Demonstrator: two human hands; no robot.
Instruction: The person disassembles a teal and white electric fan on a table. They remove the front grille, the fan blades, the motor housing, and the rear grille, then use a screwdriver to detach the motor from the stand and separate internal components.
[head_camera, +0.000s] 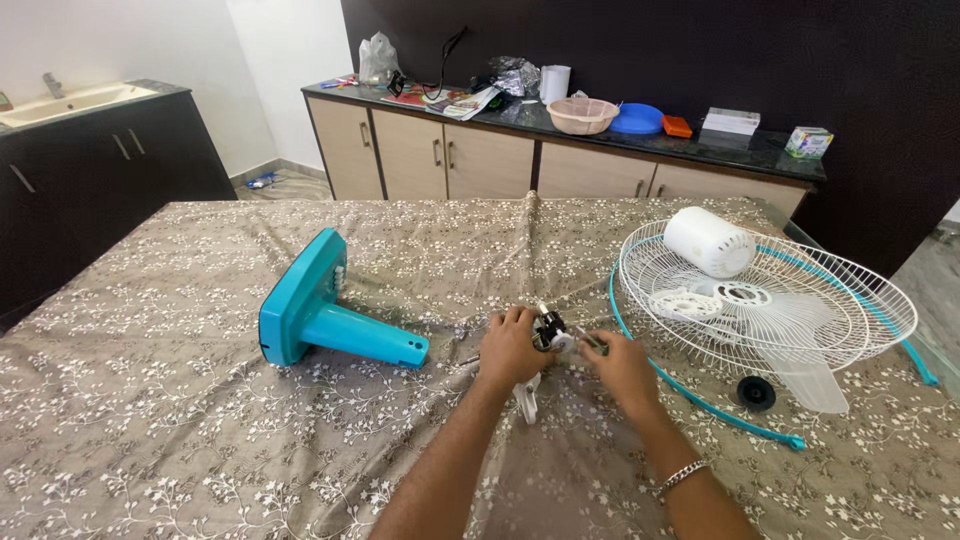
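Hands | left hand (510, 349) and right hand (622, 366) both pinch small fan motor (551, 333) | on table (180, 440), mid-front | teal fan base (320, 315) left, wire guard (800, 300) right

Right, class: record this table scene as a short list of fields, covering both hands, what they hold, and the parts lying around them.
Left hand: grips a small motor part
Right hand: fingers on the same part
Surface: table with floral cloth
Left of hands: turquoise fan base, lying on its side
Right of hands: white wire fan grille, white motor cover on it, black knob nearby
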